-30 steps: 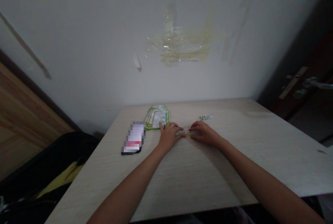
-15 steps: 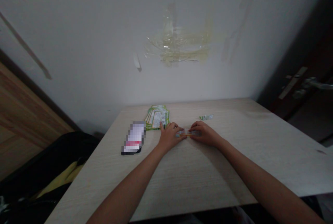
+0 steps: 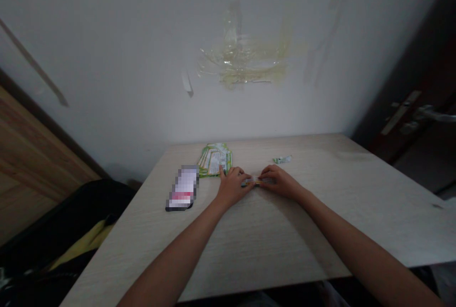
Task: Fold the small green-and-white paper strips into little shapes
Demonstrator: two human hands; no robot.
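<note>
Both hands rest on the pale wooden table, pressing a narrow strip of plastic wrapper with blue and orange on it. My left hand is closed on the strip's left end, thumb and fingertips against it. At the right end my right hand pinches it, fingers bent over the top. Much of the strip is hidden under the fingers. Just beyond my left hand lies a fanned pile of green and white packets. Behind my right hand is a small, narrow green and white wrapper piece.
A phone with a blurred-out screen lies left of my left hand. The table meets a wall with peeling clear tape. Dark bag-like material with something yellow is beyond the left edge; a door handle is at right.
The strip between my hands looks narrower and darker than before, as if folded over. My hands have barely shifted; the other things on the table lie as before.
</note>
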